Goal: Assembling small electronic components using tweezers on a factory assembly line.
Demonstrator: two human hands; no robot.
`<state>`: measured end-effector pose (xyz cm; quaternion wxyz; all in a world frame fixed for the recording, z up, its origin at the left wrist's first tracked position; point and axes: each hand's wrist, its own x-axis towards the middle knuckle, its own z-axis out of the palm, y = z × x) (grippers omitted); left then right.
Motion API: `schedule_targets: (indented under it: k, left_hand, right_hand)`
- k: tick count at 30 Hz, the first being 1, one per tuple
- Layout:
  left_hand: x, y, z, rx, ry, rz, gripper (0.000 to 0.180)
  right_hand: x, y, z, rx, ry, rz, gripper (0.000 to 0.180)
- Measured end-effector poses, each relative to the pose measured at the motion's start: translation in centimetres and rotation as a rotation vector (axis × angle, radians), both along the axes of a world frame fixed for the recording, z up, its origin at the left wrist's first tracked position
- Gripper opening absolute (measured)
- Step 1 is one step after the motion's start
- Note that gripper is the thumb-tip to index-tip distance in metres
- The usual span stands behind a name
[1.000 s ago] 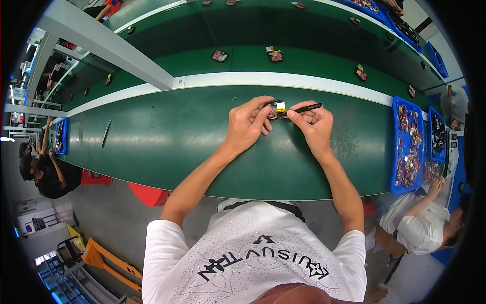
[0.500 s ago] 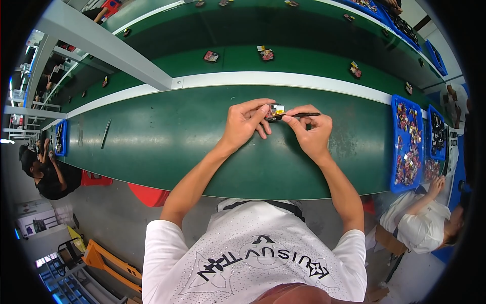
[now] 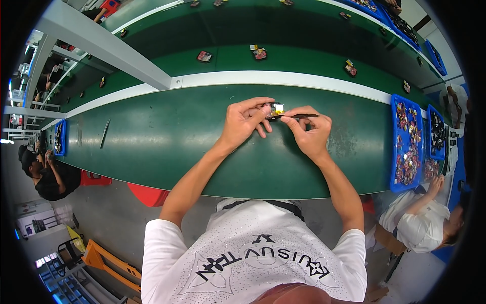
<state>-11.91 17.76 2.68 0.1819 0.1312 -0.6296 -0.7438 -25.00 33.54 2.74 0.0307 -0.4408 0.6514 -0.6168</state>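
Between the thumb and fingers of my left hand (image 3: 243, 121) is a small electronic assembly (image 3: 276, 108) with a black casing and a white and yellow piece on top. My right hand (image 3: 310, 133) pinches a slim dark tool (image 3: 304, 116), whose kind I cannot make out. Its tip end meets the near right edge of the assembly, partly hidden by my fingers. Both hands are close together above the green worktable (image 3: 167, 137).
A thin pointed tool (image 3: 105, 134) lies on the table to the left. Blue trays (image 3: 394, 147) of small parts stand at the right. Beyond the white rail (image 3: 243, 79), a green conveyor (image 3: 304, 57) carries several similar assemblies (image 3: 259, 52). Co-workers (image 3: 425, 218) sit at both ends.
The assemblies on the conveyor have shifted left. My hands hold the same things in nearly the same place. The person at the far left has moved their hands slightly.
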Motion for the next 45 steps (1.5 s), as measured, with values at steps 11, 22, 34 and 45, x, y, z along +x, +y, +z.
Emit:
schedule_targets:
  k: [11, 22, 34, 45]
  left_hand:
    - [-0.2, -0.3, -0.3, -0.005, -0.008, -0.025, 0.028]
    - [-0.3, -0.3, -0.2, 0.004, -0.03, 0.021, 0.028]
    - [-0.7, -0.1, -0.7, -0.047, -0.052, 0.021, 0.028]
    - [-1.1, 0.9, -0.2, -0.095, -0.182, 0.098, 0.026]
  right_hand:
    - [-0.5, 0.1, -0.1, 0.019, -0.248, 0.1, 0.011]
    - [-0.3, 0.2, 0.0, 0.011, -0.016, 0.025, 0.013]
    - [-0.8, 0.9, 0.2, 0.061, 0.153, 0.051, 0.01]
    - [-0.8, 0.5, 0.0, -0.068, 0.427, 0.105, 0.014]
